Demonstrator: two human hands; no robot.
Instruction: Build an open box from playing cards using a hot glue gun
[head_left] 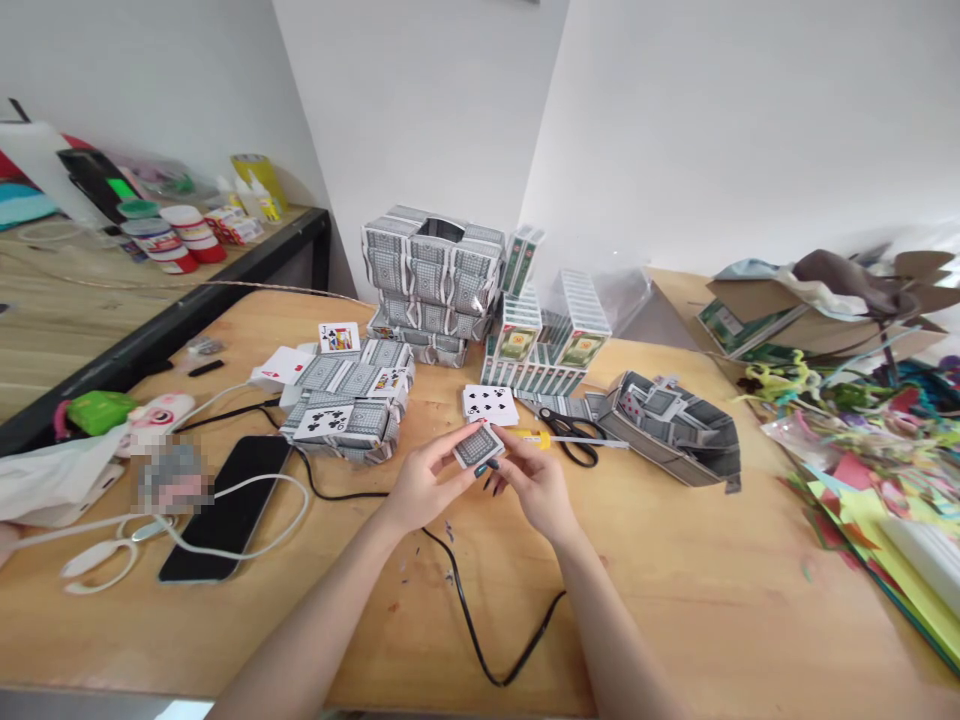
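Observation:
A small grey patterned card piece (478,446) is held between my two hands above the middle of the table. My left hand (429,482) grips its left side, and my right hand (537,484) pinches its right side, with dark nails showing. Just behind lies a face-up spade card (490,405). Black-handled scissors (576,440) and a yellow-handled tool (534,438) rest to the right of my right hand. Left of my hands sits a block built of grey-backed cards (352,395), with some loose face-up cards on it.
Behind stand a tall card structure (435,270) and stacked card boxes (536,345). An open card-built tray (671,430) is at right, craft scraps (877,450) farther right. A phone (225,515), white cable and white-handled scissors (97,560) lie left. A black cable (469,625) runs in front.

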